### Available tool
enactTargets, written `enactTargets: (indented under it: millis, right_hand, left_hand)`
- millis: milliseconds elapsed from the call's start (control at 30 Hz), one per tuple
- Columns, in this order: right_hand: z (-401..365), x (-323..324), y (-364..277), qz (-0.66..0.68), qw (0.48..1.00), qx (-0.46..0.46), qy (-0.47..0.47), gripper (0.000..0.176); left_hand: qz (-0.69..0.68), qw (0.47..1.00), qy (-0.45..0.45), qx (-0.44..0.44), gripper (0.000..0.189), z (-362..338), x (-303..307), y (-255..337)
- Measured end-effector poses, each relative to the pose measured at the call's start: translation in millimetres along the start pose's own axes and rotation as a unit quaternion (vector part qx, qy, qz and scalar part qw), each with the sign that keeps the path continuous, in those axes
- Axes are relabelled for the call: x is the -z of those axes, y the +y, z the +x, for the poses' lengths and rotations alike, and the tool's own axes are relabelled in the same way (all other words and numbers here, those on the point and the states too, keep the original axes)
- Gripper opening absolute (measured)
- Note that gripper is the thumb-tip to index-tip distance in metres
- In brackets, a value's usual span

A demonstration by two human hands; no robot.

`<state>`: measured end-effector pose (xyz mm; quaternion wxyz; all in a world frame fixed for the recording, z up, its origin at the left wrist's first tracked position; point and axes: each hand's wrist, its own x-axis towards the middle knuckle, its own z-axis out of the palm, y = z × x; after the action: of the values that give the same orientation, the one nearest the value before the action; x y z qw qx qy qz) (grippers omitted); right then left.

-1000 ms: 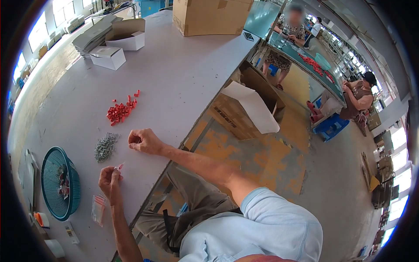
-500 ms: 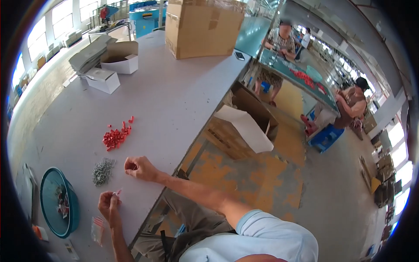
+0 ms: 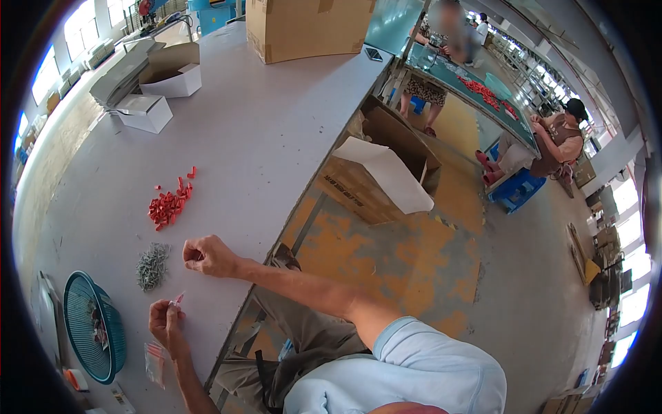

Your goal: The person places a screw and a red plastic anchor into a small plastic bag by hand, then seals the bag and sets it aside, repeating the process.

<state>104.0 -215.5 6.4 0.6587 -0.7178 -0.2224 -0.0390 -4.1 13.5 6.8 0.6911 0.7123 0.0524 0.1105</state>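
My left hand (image 3: 167, 324) is closed in a pinch on a small clear plastic bag (image 3: 178, 299) with pink-red markings, just above the table. My right hand (image 3: 215, 257) has its fingers curled together beside the screw pile. Whatever it may hold is hidden. Between the hands and the table's far side lies a heap of small grey metal screws or nails (image 3: 152, 266). Beyond it sits a pile of small red parts (image 3: 168, 205), with a few loose ones near it. A stack of clear bags with red stripes (image 3: 155, 363) lies by my left wrist.
A teal plastic basket (image 3: 117, 330) with small packets stands near my left hand. White boxes (image 3: 153, 114) and a large carton (image 3: 310, 31) are farther along the table. An open carton (image 3: 355, 193) stands below the edge; two people sit at another bench (image 3: 476, 93).
My view has shifted slightly, so the tabletop things appear higher and more to the left. Both hands keep nearly the same pose, the left still pinching the bag.
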Motion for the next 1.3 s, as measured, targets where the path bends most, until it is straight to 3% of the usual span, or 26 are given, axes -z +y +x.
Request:
enactTargets:
  millis: [300,567,767,933,1067,1300]
  right_hand:
    - [3,0,-2,-0.026,1.000,0.015,-0.004,0.012]
    - [-4,-8,0,0.017,0.999,-0.025,0.037,0.011]
    - [-22,-22,-21,0.059,0.995,-0.076,0.003,0.008]
    - [-30,-39,-21,0.053,0.998,0.002,-0.014,0.007]
    - [-26,-60,-52,0.069,0.996,-0.014,-0.056,0.007]
    - [-25,-75,-52,-0.084,0.982,0.162,-0.051,0.021]
  left_hand:
    - [-0.012,1.000,0.007,-0.012,0.005,4,0,-1]
    - [-0.025,0.999,-0.009,-0.020,0.004,5,6,-3]
    - [0.007,1.000,-0.004,-0.026,0.005,3,2,12]
    - [0.043,0.999,0.003,-0.032,0.010,2,2,19]
    - [0.042,0.998,0.048,-0.001,0.013,11,11,3]
    - [0.042,0.999,0.027,-0.013,0.016,8,13,3]
